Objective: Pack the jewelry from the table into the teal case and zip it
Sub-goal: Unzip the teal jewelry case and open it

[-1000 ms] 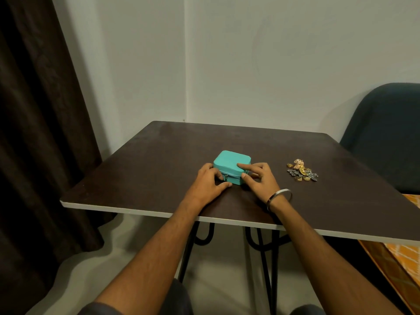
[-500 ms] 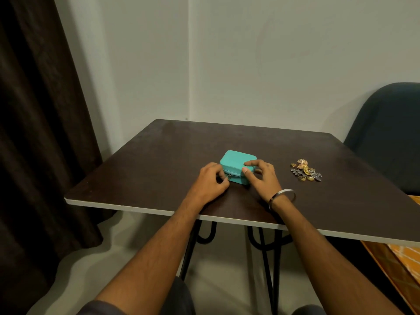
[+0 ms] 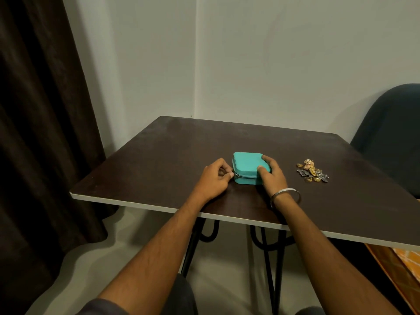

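Head view: both hands on the closed teal case (image 3: pixel 247 164) near the front middle of the table (image 3: pixel 159 160)

The left hand (image 3: pixel 213 180) sits at the case's left front corner with fingers curled, thumb and forefinger pinched together at the zip pull (image 3: pixel 236 175); the pull is too small to say for sure that it is gripped. The right hand (image 3: pixel 271 176) grips the case's right end, thumb on the lid's front edge and fingers curled over its far right corner, a bangle (image 3: pixel 285 193) on the wrist. The lid lies flat. The jewelry (image 3: pixel 312 171) is a loose gold and grey heap on the table, right of the case and apart from it. A curtain (image 3: pixel 38 133) hangs at left, a chair (image 3: pixel 391 133) stands at right
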